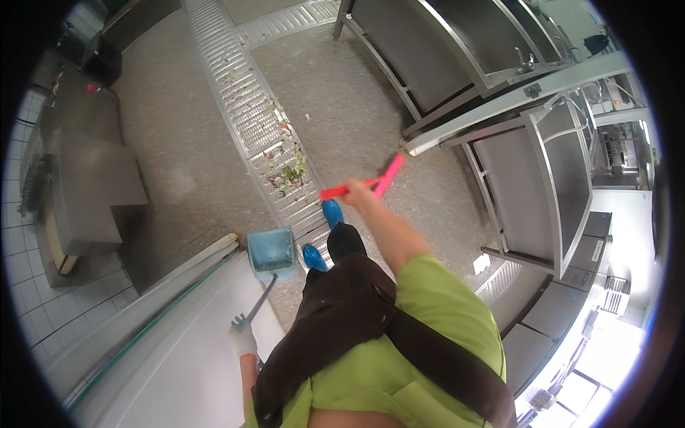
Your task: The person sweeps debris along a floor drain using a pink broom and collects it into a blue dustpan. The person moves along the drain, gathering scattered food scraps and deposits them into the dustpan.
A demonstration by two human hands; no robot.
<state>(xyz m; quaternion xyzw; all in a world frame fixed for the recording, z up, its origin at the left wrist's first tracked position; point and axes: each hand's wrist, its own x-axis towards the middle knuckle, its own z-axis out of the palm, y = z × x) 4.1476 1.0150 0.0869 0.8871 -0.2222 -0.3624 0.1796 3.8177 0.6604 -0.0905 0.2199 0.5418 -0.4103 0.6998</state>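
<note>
My right hand (354,191) is closed around the red handle of a pink-red floor tool (389,175). Its long narrow head looks like a squeegee; blur hides the details. Down on the left, my left hand (242,338), in a pale glove with an orange cuff, grips the grey handle of a blue dustpan (271,246). The dustpan rests on the floor beside a low white wall, its handle leaning back toward me. Leafy scraps (291,173) lie scattered along a metal drain grating (246,118), just ahead of my blue-covered shoes (331,212).
Steel counters (510,192) stand on the right, with a sink tap (524,60) farther back. On the left are a steel cabinet (96,182) and a white-tiled wall (25,264). A white partition (175,342) runs along my left side. Grey-brown floor (168,107) flanks the grating.
</note>
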